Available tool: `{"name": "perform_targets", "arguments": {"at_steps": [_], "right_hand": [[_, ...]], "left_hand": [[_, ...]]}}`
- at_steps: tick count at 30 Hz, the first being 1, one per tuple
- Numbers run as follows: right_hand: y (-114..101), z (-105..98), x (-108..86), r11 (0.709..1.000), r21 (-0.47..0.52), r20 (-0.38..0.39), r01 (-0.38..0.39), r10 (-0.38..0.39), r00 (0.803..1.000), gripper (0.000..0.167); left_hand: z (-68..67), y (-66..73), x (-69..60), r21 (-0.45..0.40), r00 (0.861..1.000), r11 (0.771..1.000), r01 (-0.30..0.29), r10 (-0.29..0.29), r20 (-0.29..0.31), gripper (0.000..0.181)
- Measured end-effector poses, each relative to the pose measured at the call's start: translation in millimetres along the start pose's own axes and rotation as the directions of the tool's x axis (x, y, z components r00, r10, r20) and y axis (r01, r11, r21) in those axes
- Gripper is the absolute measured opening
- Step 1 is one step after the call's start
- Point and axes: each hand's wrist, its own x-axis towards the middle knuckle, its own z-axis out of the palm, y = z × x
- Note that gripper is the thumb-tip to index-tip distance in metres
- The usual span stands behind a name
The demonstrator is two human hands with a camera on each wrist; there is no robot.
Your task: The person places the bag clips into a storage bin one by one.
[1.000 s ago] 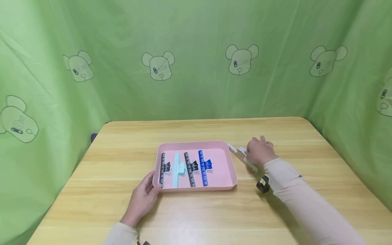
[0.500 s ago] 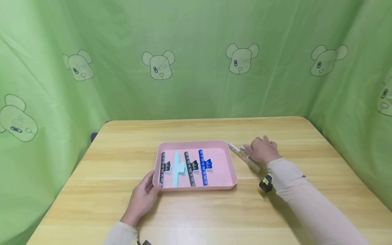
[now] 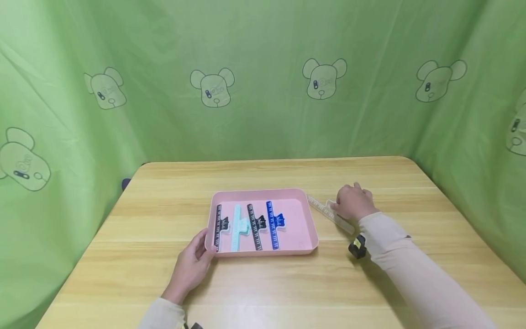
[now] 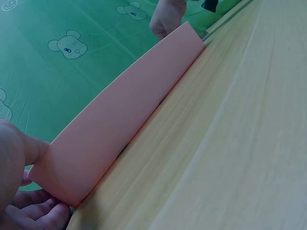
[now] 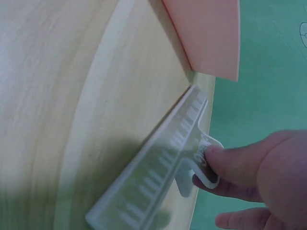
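Note:
A translucent clip (image 3: 330, 214) with white piano-key marks lies slantwise just right of the pink tray (image 3: 263, 253). My right hand (image 3: 354, 203) pinches its handle between thumb and fingers, plainest in the right wrist view, where the clip (image 5: 158, 163) is close to the table. My left hand (image 3: 191, 267) grips the tray's near left corner, thumb at the rim and the other fingers low against the outside. Inside the tray, from left to right, are a black clip (image 3: 218, 228), a mint clip (image 3: 237, 228), another black clip (image 3: 255, 227) and a blue clip (image 3: 273, 226).
The wooden table (image 3: 263, 292) extends around the tray on every side. A green curtain (image 3: 263, 128) with bear-head prints hangs behind the table and along both sides. Bare tray floor (image 3: 297, 224) shows to the right of the blue clip.
My right hand has shifted slightly right. The translucent clip has turned from nearly edge-on to showing its broad printed face. My left hand and the tray have stayed in place.

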Motion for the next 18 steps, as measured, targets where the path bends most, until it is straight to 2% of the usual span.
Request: {"name": "perform_targets", "arguments": {"at_steps": [9, 18], "right_hand": [[-1.0, -8.1, 1.1, 1.0, 0.025, 0.002, 0.001, -0.001, 1.0, 0.044], [-4.1, -10.5, -2.0, 1.0, 0.013, -0.003, -0.01, 0.01, 1.0, 0.041]], "left_hand": [[-0.3, 1.5, -0.8, 0.0, 1.0, 1.0, 0.023, -0.023, 0.004, 0.058], [0.1, 1.3, -0.8, -0.007, 1.0, 1.0, 0.011, -0.011, 0.006, 0.058]]}}
